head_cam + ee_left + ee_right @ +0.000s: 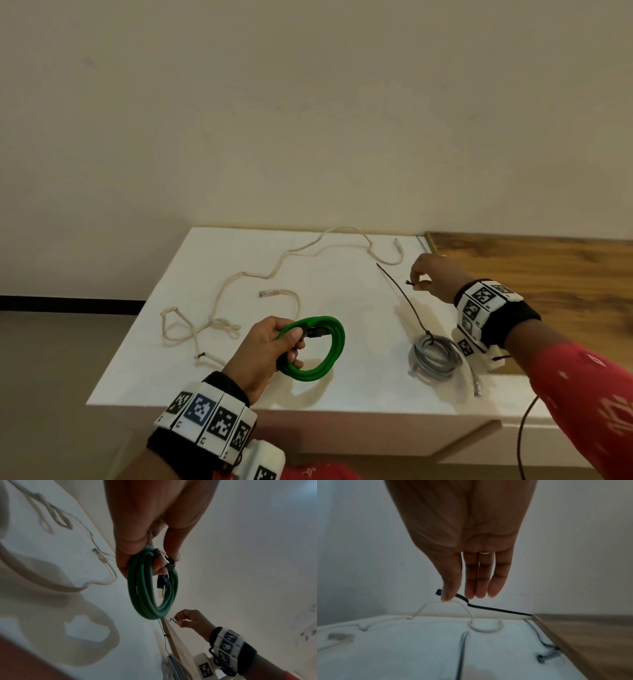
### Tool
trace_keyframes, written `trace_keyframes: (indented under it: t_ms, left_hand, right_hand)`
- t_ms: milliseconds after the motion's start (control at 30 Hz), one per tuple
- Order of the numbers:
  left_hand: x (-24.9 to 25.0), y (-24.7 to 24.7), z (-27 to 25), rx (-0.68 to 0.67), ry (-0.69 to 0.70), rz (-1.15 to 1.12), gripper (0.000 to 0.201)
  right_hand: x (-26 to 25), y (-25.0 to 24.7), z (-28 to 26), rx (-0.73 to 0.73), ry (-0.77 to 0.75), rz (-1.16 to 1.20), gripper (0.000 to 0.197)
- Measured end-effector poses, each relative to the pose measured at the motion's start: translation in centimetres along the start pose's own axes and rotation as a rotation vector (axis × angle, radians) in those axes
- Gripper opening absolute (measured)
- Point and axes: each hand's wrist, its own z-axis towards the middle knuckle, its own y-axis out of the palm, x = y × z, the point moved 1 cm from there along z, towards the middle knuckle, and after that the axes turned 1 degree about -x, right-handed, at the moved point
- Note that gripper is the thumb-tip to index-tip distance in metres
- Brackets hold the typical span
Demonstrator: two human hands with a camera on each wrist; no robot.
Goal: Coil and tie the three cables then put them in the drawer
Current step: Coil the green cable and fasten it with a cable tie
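L hand (265, 346) is held above the white cabinet top (342, 308), fingers and thumb curled round a coiled green cable (317, 346); its dark plug (161, 585) is seen hanging inside the coil in the L wrist view. R hand (433, 274) is raised over the far R of the top, thumb and forefinger pinching the head end of a black zip tie (488, 607), other fingers straight.

Around: a cream ethernet cable (274, 270) is sprawled loose and uncoiled across the back and L of the top, one clear plug (269, 293) lying just behind the L hand. A wood-grain surface (531, 267) adjoins the top on the R. A thin black wire (524, 431) hangs off the front R edge.

A grey cable (435, 356) is lying coiled on the top, near front R, below the R wrist, w/ a long black tie (404, 298) fastened on it and its tail sticking up and back toward the R hand. Green coil is kept off the surface, between cream cable and grey coil. Pinched tie is well apart from the green coil. Drawer isn't identifiable.
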Motion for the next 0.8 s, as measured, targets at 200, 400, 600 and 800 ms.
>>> trace_keyframes:
  t_ms: [200, 400, 600, 800]
  left_hand:
    - [0.7, 0.0, -2.3, 0.041, 0.035, -0.034, 0.005]
    - [0.9, 0.0, -4.9, 0.097, 0.060, -0.057, 0.003]
    - [1.2, -0.1, -7.2, 0.139, 0.100, -0.051, 0.004]
    - [0.8, 0.7, -9.2, 0.150, 0.145, -0.035, 0.003]
  right_hand:
    - [-6.0, -3.8, -7.1, 0.138, -0.255, 0.176, 0.018]
    - [-12.3, -4.3, -13.1, 0.182, -0.437, 0.597, 0.022]
    - [-16.3, -1.3, -15.5, 0.140, -0.406, 0.809, 0.025]
    - [-18.2, 2.1, -16.5, 0.156, -0.152, 0.905, 0.010]
